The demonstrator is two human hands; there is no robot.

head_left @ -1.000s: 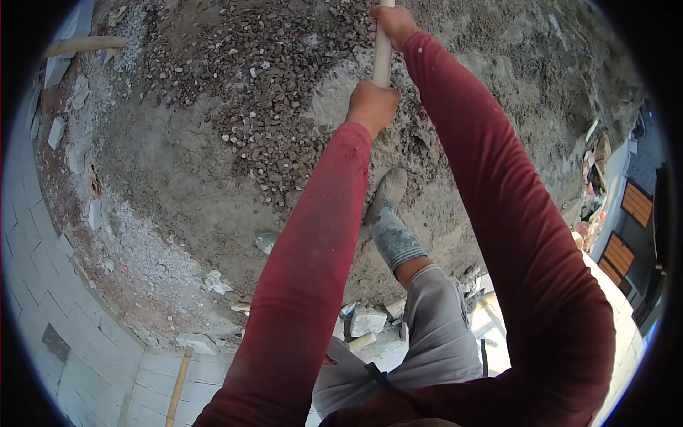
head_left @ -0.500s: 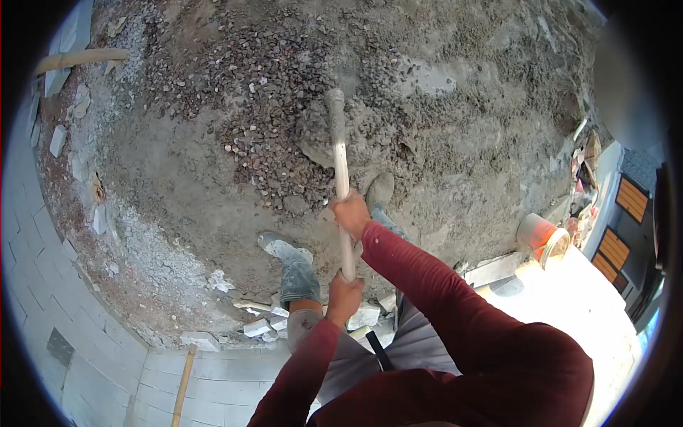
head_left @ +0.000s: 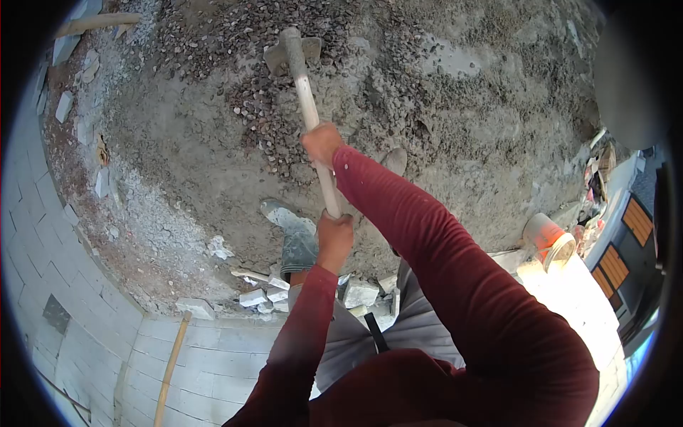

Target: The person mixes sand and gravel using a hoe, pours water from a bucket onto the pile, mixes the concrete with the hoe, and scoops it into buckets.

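Both hands grip the pale wooden handle of a hoe (head_left: 307, 99). My right hand (head_left: 322, 144) is wrapped round its middle, and my left hand (head_left: 334, 238) closes round the lower end, nearer my body. The hoe's wide, mud-coated blade (head_left: 311, 48) is at the far end, over dark gravel (head_left: 235, 43). Whether the blade touches the stones I cannot tell. Wet grey concrete mix (head_left: 455, 135) spreads to the right of the gravel. My boots, smeared with grey mud, stand either side of the handle's lower part.
An orange and white bucket (head_left: 548, 242) lies tilted at the right. Broken white block pieces (head_left: 361, 292) lie close to my feet. A pale block wall (head_left: 43, 235) curves along the left, with a wooden pole (head_left: 173, 363) against the blockwork below. Another wooden handle (head_left: 99, 23) shows at the upper left.
Both hands have moved the hoe forward and a little left, away from my body. Its blade now shows over the gravel instead of being buried in the wet mix.
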